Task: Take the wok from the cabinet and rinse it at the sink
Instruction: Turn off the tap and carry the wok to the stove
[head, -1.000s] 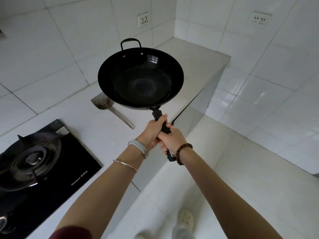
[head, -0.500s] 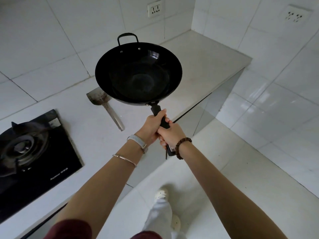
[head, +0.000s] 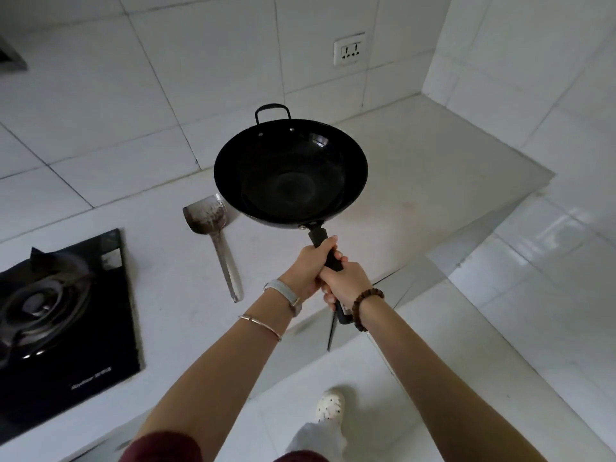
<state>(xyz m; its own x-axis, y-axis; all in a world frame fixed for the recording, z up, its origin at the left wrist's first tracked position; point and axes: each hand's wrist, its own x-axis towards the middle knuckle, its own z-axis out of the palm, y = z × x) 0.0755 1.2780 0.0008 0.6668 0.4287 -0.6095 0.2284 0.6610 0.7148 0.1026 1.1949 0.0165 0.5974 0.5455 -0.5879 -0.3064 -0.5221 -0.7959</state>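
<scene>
A: Report grip status.
B: My right hand and, just ahead, my left hand both have fingers clamped round the handle. The wok is held above the countertop, right of the spatula.

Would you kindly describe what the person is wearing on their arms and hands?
The left hand and right hand are ungloved. The left wrist carries a pale band and, further up, a thin metal bangle; a dark red sleeve shows near the upper arm. The right wrist wears a brown bead bracelet.
</scene>
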